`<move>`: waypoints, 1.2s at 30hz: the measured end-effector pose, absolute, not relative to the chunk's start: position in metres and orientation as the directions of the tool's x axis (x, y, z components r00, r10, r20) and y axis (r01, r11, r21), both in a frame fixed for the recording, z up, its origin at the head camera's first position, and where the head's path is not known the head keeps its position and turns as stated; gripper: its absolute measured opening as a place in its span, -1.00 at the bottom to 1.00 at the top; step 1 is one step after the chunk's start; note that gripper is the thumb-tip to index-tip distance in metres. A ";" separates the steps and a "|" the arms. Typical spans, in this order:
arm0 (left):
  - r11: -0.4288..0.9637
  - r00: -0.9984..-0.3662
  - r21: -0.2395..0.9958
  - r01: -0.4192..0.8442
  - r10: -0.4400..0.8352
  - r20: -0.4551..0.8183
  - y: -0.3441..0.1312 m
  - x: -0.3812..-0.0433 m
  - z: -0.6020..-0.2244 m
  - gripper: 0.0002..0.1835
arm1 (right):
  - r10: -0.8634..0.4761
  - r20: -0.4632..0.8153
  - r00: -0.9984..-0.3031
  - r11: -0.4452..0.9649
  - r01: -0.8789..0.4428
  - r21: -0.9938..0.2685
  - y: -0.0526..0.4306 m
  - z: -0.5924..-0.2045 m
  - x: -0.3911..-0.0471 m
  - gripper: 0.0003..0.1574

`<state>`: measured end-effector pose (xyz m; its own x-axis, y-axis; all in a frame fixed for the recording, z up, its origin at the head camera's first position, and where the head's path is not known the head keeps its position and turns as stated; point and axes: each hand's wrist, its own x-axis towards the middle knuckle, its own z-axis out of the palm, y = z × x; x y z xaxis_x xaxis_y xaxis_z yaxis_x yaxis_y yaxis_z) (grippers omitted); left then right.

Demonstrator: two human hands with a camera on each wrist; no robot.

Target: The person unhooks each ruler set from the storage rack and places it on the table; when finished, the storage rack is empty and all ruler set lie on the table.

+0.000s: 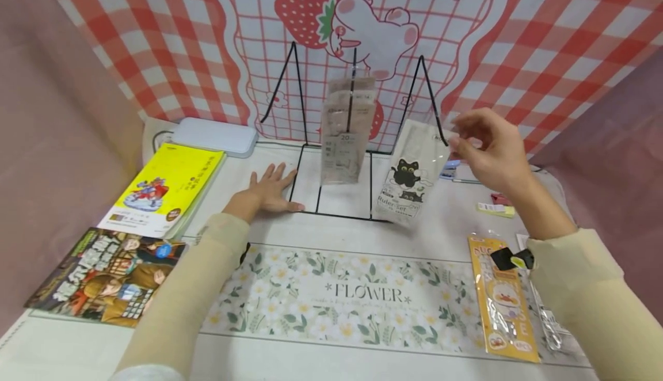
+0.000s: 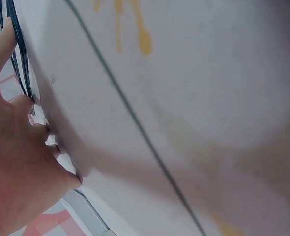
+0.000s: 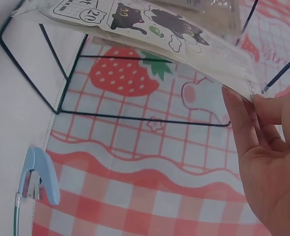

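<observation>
Head view: I see the ruler packet (image 1: 409,176) tilted near the right edge of the wire rack (image 1: 371,188), its top beside the right hook's (image 1: 434,102) tip.
Careful handling: I would level the packet's top with the hook and steady the rack.
Right hand (image 1: 492,151): thumb and fingertips together, pinching the packet's top corner.
Left hand (image 1: 269,188): fingers spread apart, at the rack's left edge.
Hook tip: I cannot tell whether it passes through.
</observation>
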<state>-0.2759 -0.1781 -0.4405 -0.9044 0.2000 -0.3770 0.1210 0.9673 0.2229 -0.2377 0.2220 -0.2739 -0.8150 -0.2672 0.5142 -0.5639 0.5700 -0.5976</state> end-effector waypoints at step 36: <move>0.963 -0.899 0.237 0.127 0.213 -0.383 -0.180 -0.278 -0.442 0.12 | -0.388 0.096 -0.917 0.572 -0.321 -0.755 0.306 -0.358 -0.190 -0.69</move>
<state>-0.2781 -0.1797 -0.4420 -0.8991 0.2127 -0.3825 0.1271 0.9632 0.2367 -0.1900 0.3058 -0.3578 -0.9168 -0.3876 0.0963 -0.3211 0.5720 -0.7548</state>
